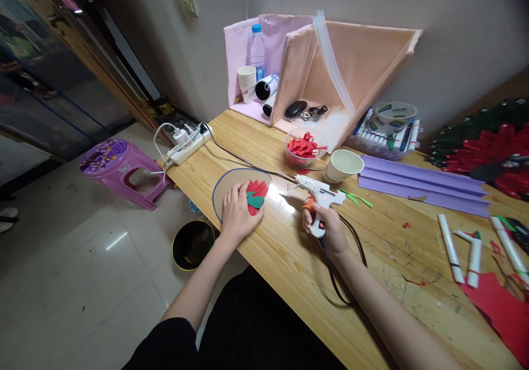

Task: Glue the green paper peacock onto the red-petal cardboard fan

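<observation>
Spanning the frame from near left to far right, a pale wooden table (289,260) is bearing every item listed below.

- Pink and peach foam boards (363,61) are leaning against the wall at the far edge, sheltering a water bottle (257,50) and stacked paper cups (247,82).
- Folded purple crepe paper (421,183) is lying right of centre, well apart from both hands.
- Round cardboard disc (231,185), blue-rimmed, is overhanging the table's left edge; red paper petals (258,191) and a green leaf piece (256,201) are sitting on it.
- Left hand (238,213) is pressing flat on the disc, fingers spread and touching the leaf and petals.
- White hot glue gun (320,194) is being held in the right hand (326,229), closed around the grip, nozzle pointing toward the disc but apart from it; its black cord (334,282) is trailing toward the near edge.
- Clear bowl of red petals (305,147) and a paper cup (344,165) are standing just beyond the gun.
- White glue sticks (450,249) are lying near the right edge.

Judged step: petals are being fixed onto the disc, glue not yet being applied. The next move is calling for the nozzle to reach the bare cardboard beside the petals, with the left fingers kept out of the hot tip's way.
</observation>
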`<state>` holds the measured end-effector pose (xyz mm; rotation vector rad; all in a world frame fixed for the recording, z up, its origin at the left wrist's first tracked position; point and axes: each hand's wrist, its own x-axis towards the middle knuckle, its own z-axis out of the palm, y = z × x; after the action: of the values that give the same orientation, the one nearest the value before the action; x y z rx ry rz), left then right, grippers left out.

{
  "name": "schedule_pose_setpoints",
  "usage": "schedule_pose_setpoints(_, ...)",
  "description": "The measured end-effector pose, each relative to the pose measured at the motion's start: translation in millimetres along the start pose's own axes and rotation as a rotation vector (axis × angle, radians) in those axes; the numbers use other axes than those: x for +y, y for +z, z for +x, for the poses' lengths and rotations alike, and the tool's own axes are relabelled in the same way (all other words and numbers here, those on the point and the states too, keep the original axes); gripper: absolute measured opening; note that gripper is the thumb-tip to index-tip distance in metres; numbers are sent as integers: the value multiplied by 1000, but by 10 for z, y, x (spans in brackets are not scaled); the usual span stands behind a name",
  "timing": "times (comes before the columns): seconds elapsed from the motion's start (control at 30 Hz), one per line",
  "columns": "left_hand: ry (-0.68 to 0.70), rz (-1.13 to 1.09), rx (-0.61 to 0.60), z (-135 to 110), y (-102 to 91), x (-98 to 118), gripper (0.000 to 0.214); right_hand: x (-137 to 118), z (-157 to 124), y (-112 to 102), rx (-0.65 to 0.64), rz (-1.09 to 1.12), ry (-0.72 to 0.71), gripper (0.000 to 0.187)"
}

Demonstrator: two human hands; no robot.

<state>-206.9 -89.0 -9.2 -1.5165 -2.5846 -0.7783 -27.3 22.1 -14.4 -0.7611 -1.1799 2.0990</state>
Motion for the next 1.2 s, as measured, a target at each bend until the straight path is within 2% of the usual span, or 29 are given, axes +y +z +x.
schedule_pose_setpoints(0.47,72,8,-18,71,-47,-86,59,2,0,33,-11,-58,12,25)
schedule_pose_setpoints(0.6,173,37,3,74,-93,-92,49,-14,-13,50,-10,-69,-1,25)
schedule_pose_setpoints(0.73,305,79,13,50,-138,-90,28,-4,-17,53,-34,-127,-13,25)
schedule_pose_setpoints(0.93,396,136,106,-6,-109,-70,10,3,-13,60,-44,-131,-5,27)
schedule_pose_setpoints(1.2,396,131,204,-45,-108,-70,7,25,-19,58,-40,-163,-4,27)
